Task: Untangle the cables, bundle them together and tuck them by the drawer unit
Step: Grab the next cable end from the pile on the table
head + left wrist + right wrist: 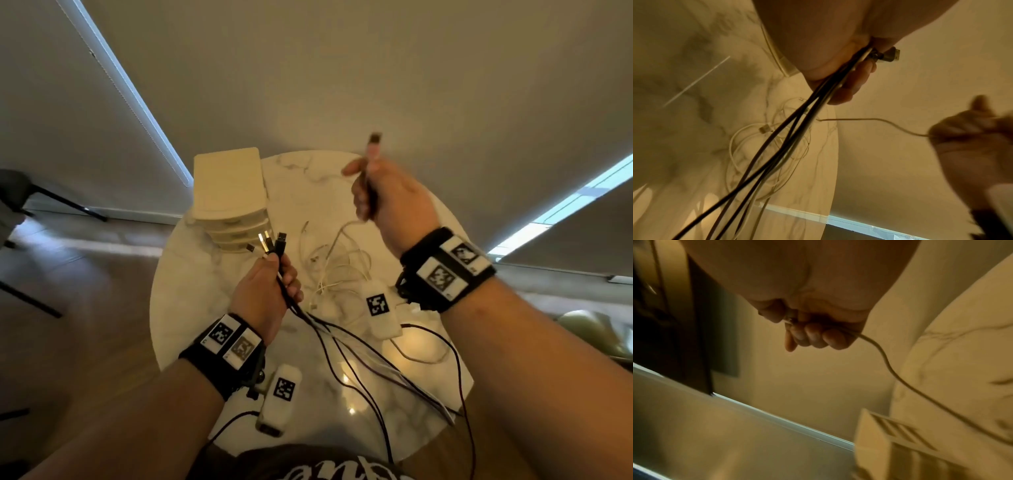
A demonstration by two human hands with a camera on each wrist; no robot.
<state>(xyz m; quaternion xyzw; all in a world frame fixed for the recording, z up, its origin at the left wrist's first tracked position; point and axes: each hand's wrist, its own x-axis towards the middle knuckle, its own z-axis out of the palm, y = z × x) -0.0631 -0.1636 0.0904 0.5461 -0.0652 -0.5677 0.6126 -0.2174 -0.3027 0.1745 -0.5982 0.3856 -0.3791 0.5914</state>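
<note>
My left hand [274, 284] grips a bunch of dark and white cables [342, 342] just below their plugs [270, 241], held above the round marble table [191, 281]; the bunch [789, 134] trails down toward the table's near edge. My right hand [380, 195] is raised over the far side of the table and holds one white cable [342, 233] in its fist, plug end [374, 144] sticking up. That cable [892, 369] runs down into a loose white tangle [335, 270] on the table. The cream drawer unit [229, 195] stands at the table's far left.
Two small white boxes with black-and-white markers lie on the table, one in the middle [380, 308] and one by the near edge [279, 397]. A wall rises behind the table. Wooden floor and dark chair legs [65, 202] are at the left.
</note>
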